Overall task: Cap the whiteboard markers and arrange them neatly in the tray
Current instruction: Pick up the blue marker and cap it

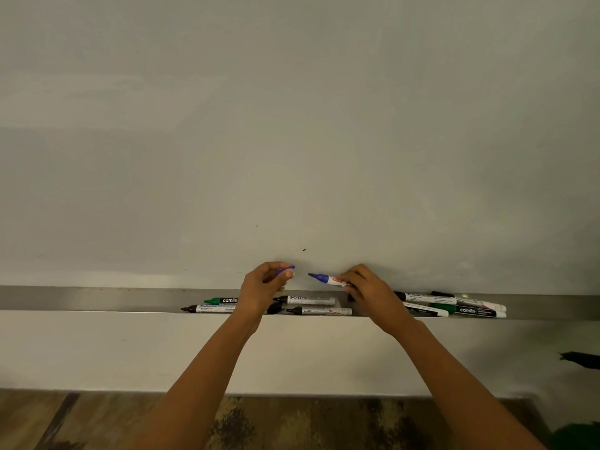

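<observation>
Pale whiteboard fills our view, with a long brushed-metal tray (97,298) running beneath it. Our left hand (263,287) pinches a small blue cap (287,271); our right hand (367,287) grips an uncapped blue-tipped white marker (326,278), tip pointing to nine o'clock, just apart from the cap. At least four uncapped markers (319,310) lie loose in the tray, others heaped at three o'clock (454,305). We judge most work remains.

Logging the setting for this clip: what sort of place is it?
Probably a classroom or meeting room, seen at a wall-mounted whiteboard. A metal tray runs along its lower edge holding several markers, with wood-look floor below.
</observation>
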Action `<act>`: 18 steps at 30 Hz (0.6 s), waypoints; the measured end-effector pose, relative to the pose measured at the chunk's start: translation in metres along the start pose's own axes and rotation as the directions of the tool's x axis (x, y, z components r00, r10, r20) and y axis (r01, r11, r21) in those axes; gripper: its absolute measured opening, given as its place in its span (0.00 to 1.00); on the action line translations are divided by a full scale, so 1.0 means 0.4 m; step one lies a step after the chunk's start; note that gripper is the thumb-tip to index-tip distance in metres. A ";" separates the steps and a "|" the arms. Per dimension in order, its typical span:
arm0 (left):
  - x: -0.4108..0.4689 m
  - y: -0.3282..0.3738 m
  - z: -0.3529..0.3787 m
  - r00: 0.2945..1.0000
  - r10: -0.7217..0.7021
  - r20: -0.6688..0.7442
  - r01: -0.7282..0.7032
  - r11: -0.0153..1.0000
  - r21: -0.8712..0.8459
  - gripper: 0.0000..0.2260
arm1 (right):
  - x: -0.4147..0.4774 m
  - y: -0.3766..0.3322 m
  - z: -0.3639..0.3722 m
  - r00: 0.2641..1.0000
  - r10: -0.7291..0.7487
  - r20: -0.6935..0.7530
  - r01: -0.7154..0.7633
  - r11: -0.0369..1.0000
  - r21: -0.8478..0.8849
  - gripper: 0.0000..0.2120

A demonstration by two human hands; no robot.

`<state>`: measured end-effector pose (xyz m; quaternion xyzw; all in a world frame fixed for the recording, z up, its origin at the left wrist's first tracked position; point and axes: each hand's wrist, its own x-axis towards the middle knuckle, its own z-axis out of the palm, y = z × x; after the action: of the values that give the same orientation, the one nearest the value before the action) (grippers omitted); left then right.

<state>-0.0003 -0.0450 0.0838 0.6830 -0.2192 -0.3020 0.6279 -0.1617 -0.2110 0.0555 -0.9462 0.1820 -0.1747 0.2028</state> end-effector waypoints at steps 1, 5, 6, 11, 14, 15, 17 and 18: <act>0.000 0.007 -0.001 1.000 0.011 -0.004 -0.011 1.000 -0.003 0.08 | 0.003 -0.004 -0.012 0.999 -0.002 -0.032 0.003 1.000 0.008 0.10; -0.006 0.048 -0.001 0.998 0.066 0.000 -0.066 0.997 -0.040 0.09 | 0.015 -0.023 -0.067 0.989 -0.013 -0.150 0.023 0.998 0.066 0.10; -0.009 0.060 0.000 0.997 0.080 0.001 -0.080 0.995 -0.054 0.09 | 0.018 -0.029 -0.081 0.984 -0.023 -0.176 0.036 0.997 0.074 0.10; -0.020 0.120 0.004 0.992 0.122 -0.001 -0.122 0.986 -0.113 0.11 | 0.026 -0.074 -0.147 0.961 -0.098 -0.258 0.107 0.994 0.023 0.13; -0.030 0.151 0.004 0.989 0.148 0.017 -0.145 0.982 -0.121 0.10 | 0.026 -0.104 -0.176 0.940 -0.166 -0.297 0.154 0.986 -0.065 0.17; -0.033 0.159 0.003 0.987 0.158 0.026 -0.154 0.981 -0.121 0.10 | 0.028 -0.113 -0.185 0.930 -0.178 -0.320 0.159 0.984 -0.086 0.17; -0.038 0.173 0.002 0.984 0.172 0.041 -0.166 0.978 -0.123 0.08 | 0.032 -0.126 -0.201 0.912 -0.201 -0.358 0.165 0.978 -0.128 0.15; -0.040 0.179 0.001 0.983 0.180 0.047 -0.173 0.977 -0.122 0.08 | 0.034 -0.131 -0.208 0.905 -0.213 -0.367 0.167 0.974 -0.153 0.14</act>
<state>-0.0064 -0.0427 0.1570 0.6136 -0.2788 -0.2771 0.6848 -0.1692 -0.1988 0.1536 -0.9176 0.1349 -0.3632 0.0891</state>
